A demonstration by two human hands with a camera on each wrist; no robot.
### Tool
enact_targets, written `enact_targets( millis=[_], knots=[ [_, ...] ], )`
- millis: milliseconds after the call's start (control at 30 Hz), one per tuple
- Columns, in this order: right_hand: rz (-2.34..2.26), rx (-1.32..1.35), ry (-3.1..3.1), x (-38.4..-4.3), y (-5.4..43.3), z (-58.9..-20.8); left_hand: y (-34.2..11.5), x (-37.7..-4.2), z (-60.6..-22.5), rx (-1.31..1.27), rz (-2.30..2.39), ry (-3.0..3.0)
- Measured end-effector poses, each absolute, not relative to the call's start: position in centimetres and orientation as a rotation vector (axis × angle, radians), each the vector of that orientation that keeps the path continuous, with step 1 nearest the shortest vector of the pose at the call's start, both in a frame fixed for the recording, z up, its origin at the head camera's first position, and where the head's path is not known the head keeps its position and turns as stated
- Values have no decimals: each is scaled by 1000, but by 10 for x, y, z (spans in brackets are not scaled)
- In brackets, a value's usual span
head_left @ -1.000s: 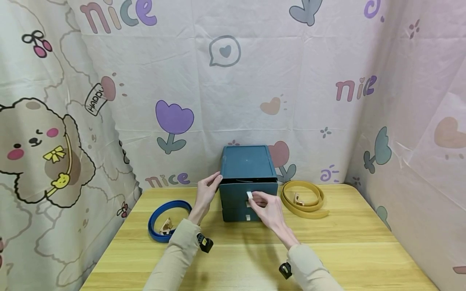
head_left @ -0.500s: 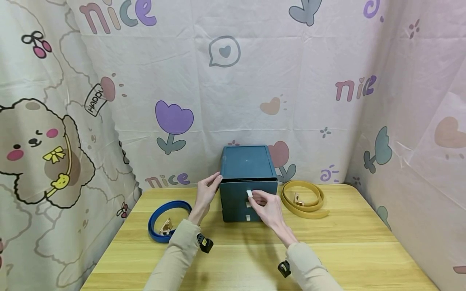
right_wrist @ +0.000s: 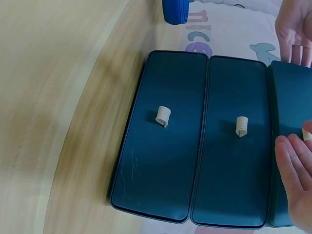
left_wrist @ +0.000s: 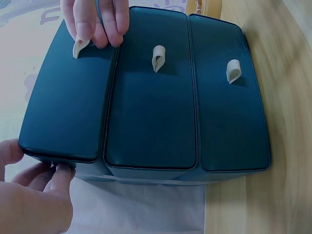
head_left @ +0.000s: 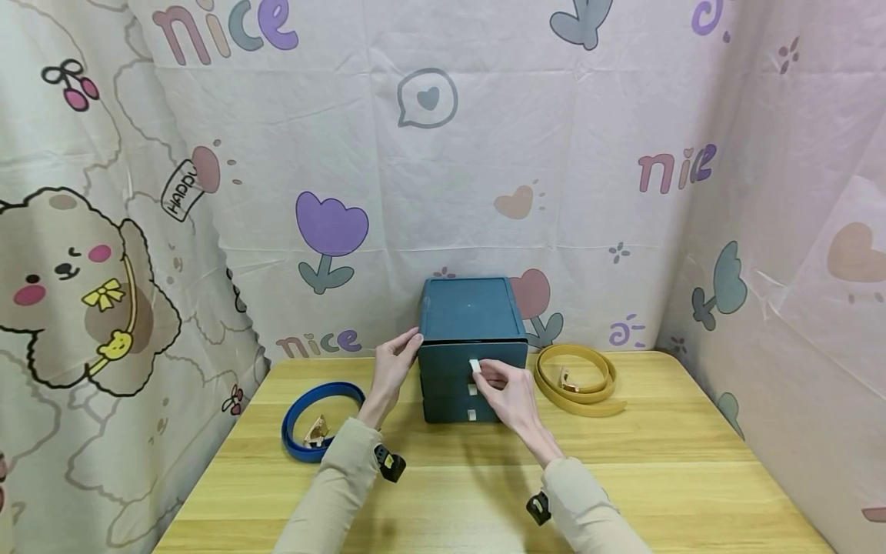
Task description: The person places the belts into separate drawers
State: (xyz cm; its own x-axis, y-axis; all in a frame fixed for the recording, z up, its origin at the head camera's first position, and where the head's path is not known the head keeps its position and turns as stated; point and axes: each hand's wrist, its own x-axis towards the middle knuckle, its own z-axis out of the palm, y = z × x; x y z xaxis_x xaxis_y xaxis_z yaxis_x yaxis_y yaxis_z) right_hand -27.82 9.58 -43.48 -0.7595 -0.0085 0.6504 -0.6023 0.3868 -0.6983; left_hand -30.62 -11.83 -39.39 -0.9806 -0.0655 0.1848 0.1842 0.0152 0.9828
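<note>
A dark blue cabinet (head_left: 472,308) with three stacked drawers and pale loop pulls stands near the table's back edge. My right hand (head_left: 510,392) pinches the pull (left_wrist: 81,47) of the top drawer (left_wrist: 68,105) between thumb and fingers. That drawer sits slightly proud of the other two, with a thin dark gap under the cabinet's top. At the upper left front corner, my left hand (head_left: 393,371) holds the cabinet, digits bent against its edge and side. The middle drawer (right_wrist: 234,170) and the bottom drawer (right_wrist: 161,156) are flush, their pulls untouched.
A coiled blue belt (head_left: 294,408) with a gold buckle lies left of the cabinet, partly behind my left forearm. To the right lies a coiled yellow belt (head_left: 597,404). A printed curtain (head_left: 477,169) hangs behind and beside the wooden table (head_left: 664,477).
The top drawer has slid inward, and the dark gap above it has narrowed. My right hand moved slightly forward with the pull; my left hand stayed at the corner.
</note>
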Motion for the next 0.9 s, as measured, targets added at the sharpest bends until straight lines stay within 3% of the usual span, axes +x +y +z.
enact_targets(
  millis=[900],
  knots=[
    [1381,493,-2103,-284,95,-435,-118,-307,-394,-120,-2092,-2113]
  ],
)
